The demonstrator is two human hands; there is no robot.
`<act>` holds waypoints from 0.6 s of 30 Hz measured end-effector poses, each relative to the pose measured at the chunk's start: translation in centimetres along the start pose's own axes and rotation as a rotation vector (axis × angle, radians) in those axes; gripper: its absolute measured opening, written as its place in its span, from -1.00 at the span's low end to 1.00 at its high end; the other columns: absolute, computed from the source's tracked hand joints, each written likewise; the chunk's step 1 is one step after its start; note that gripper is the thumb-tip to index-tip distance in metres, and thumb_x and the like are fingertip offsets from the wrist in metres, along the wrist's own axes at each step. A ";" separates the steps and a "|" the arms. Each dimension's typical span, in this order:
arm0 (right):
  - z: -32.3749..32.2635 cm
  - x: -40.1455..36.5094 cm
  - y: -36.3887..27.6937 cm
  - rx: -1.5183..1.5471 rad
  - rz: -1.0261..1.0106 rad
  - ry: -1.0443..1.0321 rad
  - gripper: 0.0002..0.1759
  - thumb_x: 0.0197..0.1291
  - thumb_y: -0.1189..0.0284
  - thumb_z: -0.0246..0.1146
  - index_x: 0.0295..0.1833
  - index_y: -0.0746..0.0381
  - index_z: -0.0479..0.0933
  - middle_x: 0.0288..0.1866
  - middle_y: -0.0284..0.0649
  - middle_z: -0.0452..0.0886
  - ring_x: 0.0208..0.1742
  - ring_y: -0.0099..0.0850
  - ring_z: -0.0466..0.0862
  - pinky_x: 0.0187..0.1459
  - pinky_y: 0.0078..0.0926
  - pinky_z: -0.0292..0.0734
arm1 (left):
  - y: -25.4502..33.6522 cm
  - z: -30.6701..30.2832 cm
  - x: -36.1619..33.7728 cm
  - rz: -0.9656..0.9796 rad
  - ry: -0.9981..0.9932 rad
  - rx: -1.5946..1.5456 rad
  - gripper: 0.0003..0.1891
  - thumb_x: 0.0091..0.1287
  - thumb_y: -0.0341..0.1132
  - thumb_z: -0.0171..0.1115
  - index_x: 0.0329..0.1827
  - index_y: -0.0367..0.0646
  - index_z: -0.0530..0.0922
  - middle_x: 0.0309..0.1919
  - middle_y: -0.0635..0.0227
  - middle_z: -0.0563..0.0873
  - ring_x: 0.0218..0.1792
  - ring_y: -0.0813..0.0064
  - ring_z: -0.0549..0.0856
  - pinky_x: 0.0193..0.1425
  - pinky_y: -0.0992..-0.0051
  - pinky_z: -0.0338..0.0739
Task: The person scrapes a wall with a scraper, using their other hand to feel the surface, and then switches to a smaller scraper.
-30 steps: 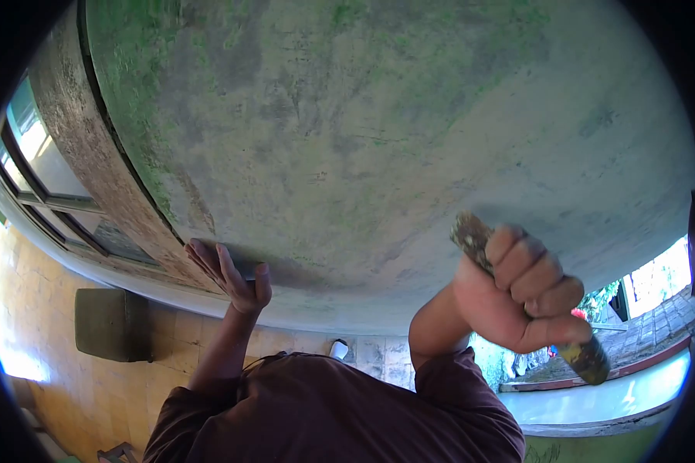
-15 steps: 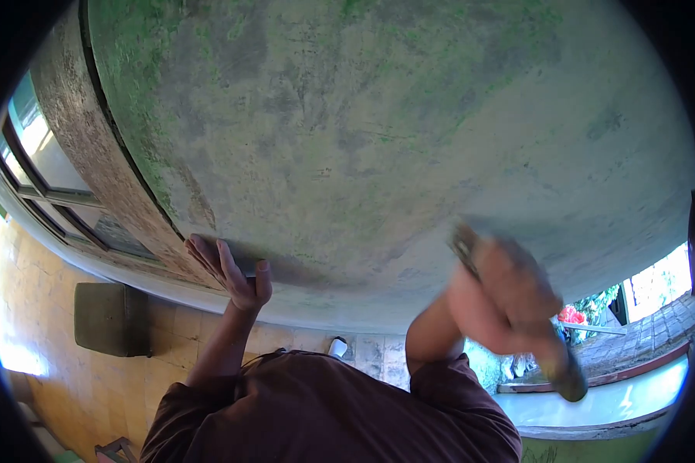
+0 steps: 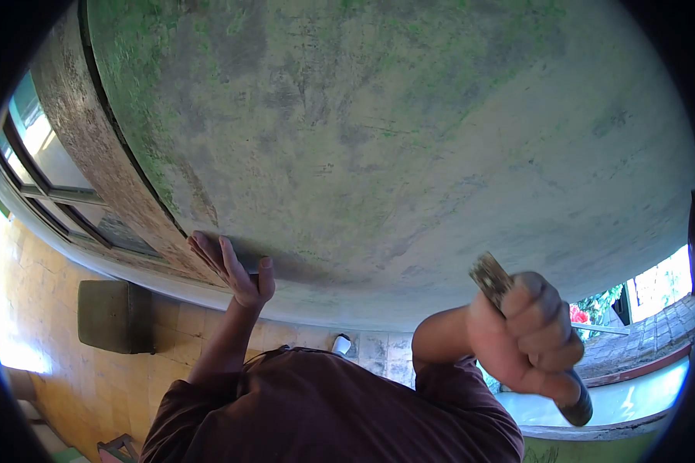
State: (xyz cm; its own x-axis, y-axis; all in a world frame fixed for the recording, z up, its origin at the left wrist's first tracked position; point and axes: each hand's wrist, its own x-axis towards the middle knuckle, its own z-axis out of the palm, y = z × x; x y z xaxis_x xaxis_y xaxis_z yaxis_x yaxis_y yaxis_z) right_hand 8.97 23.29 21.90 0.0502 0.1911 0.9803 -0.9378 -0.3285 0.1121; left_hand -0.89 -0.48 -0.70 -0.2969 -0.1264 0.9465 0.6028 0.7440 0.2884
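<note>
My left hand [image 3: 241, 274] rests against the lower left of the wall, near the wooden frame, with fingers stretched and thumb apart. It holds nothing. The wall [image 3: 340, 139] fills the upper view, patchy grey-white with worn green paint and scratches. Off to the right, my right hand [image 3: 529, 332] is wrapped round a short hand tool [image 3: 489, 278]. The tool's rough, pale-speckled flat end sticks out above the fist, and its dark rounded handle end shows below. My fingers hide its middle, so I cannot tell its exact kind.
A worn wooden frame [image 3: 93, 139] and a paned window [image 3: 62, 189] border the wall on the left. On the tiled floor [image 3: 54, 297] stands a dark green boxy stool [image 3: 112, 316]. At the right are a ledge [image 3: 633, 405], roof tiles [image 3: 649, 332] and red flowers [image 3: 578, 315].
My right hand, with the tool, has moved down and to the right, away from the wall. The left hand stays nearly where it was.
</note>
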 end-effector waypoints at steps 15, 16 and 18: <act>-0.9 -0.6 2.2 -0.072 0.128 -0.053 -0.40 0.35 -0.09 -0.01 -0.59 0.14 0.21 -0.78 -0.42 0.11 -0.83 -0.59 0.02 -0.70 -0.57 -0.12 | -0.1 0.1 -0.3 0.002 0.007 -0.018 -0.27 0.32 -0.12 0.03 0.44 -0.39 0.05 0.46 -0.28 -0.09 0.47 -0.29 -0.16 0.44 -0.20 -0.32; -0.2 -0.2 1.3 -0.028 0.066 -0.025 -0.39 0.36 -0.09 -0.04 -0.59 0.14 0.21 -0.78 -0.42 0.11 -0.82 -0.59 0.02 -0.70 -0.60 -0.12 | -0.1 0.0 -0.3 0.004 0.008 -0.012 -0.27 0.32 -0.11 0.03 0.44 -0.39 0.06 0.46 -0.28 -0.09 0.47 -0.29 -0.16 0.44 -0.20 -0.32; 0.4 0.1 1.0 -0.059 -0.001 0.011 -0.39 0.37 -0.09 -0.04 -0.59 0.14 0.20 -0.78 -0.42 0.11 -0.82 -0.60 0.02 -0.71 -0.61 -0.11 | -0.1 0.0 -0.1 0.000 0.005 0.001 -0.27 0.33 -0.11 0.03 0.44 -0.39 0.06 0.46 -0.29 -0.08 0.47 -0.29 -0.16 0.44 -0.20 -0.31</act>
State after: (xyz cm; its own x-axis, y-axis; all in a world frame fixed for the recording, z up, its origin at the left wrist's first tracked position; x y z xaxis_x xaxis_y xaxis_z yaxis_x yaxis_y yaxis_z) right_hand 8.18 22.62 22.15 0.0476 0.2014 0.9784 -0.9564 -0.2734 0.1028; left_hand -0.90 -0.57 -0.78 -0.2933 -0.1298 0.9472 0.6021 0.7445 0.2884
